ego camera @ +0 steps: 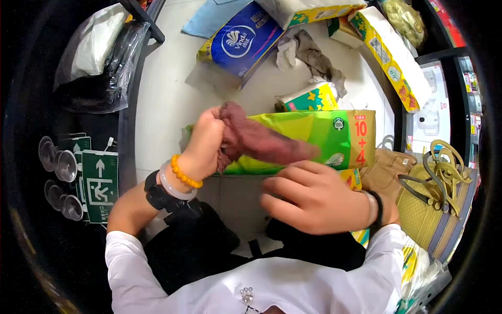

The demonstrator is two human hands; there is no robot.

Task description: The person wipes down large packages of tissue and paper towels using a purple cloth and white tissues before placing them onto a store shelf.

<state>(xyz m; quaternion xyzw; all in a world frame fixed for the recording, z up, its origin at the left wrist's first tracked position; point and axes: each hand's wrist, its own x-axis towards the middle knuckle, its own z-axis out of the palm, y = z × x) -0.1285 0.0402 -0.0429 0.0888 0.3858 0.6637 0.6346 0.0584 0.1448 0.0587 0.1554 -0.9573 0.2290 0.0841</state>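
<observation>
A dark red cloth [261, 139] is bunched in my left hand [208, 141] and stretches to the right, its far end blurred. My right hand [310, 196] is beside that end, its fingers curled and blurred; whether it pinches the cloth, I cannot tell. Under the cloth, a long green plastic-wrapped pack [313, 121] with a gold end lies across the floor. Beyond it are a small green and yellow tissue pack [311, 98], a grey-brown rag [319, 55] and a blue Vinda tissue pack [243, 41].
Black shelving stands at both sides, with plastic-wrapped bags [94, 47] and green exit signs [100, 186] at left. White and yellow tissue packs [392, 59] stand at upper right. Brown paper bags [386, 168] and an olive handbag [427, 208] are at right.
</observation>
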